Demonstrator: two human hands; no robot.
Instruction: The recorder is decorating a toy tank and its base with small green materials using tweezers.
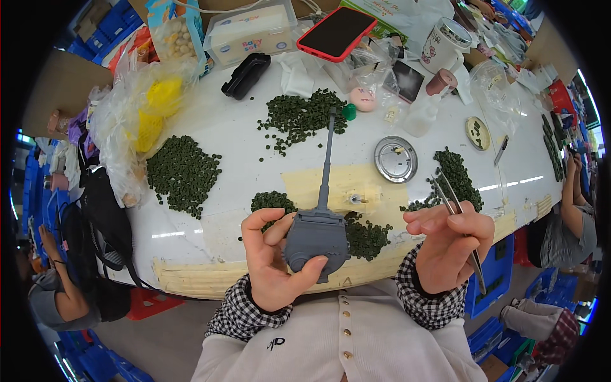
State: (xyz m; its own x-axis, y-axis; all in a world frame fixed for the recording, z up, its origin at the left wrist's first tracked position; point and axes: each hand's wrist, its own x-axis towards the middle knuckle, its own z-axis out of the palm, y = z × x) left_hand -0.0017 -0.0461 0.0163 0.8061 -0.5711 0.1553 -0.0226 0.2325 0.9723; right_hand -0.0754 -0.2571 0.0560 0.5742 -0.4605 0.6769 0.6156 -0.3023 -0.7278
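A grey model tank turret (316,240) with a long barrel pointing away from me is gripped in my left hand (273,261), the thumb lying across its near side. My right hand (453,245) holds a pair of metal tweezers (453,202), tips up and slightly apart with nothing visible between them. Small dark green round parts lie in heaps around the hands: one pile (367,239) just right of the turret, another pile (272,202) behind my left fingers, and a third pile (459,175) beyond the tweezers.
More green parts form a left pile (183,175) and a far pile (305,111). A round metal tin (395,159) and a white bottle (421,118) stand right of centre. A red-cased phone (337,33), clear box (251,32) and mug (442,48) line the back. Other people sit at both sides.
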